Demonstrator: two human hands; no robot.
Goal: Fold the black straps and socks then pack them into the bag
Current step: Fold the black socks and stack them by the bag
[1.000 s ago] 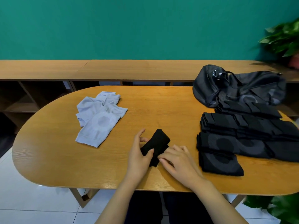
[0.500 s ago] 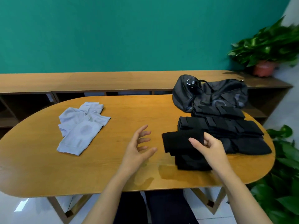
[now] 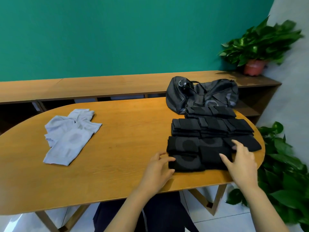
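Black folded strap (image 3: 214,155), worked at the worktop (image 3: 120,164) centre a second ago, is now laid in the front row of the black stack (image 3: 210,128) before the bag (image 3: 200,94), with left hand (image 3: 158,168) and right hand (image 3: 240,162) rested on that row, each grip open; pale socks (image 3: 66,138) are left unfolded, packing judged still ahead

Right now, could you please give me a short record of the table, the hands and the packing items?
Left hand: at the nearest black stack's left edge; grip unclear
Right hand: fingers spread over the folded black piece beside it
Bag: behind the black rows
Pale socks: loose overlapping heap, table's left
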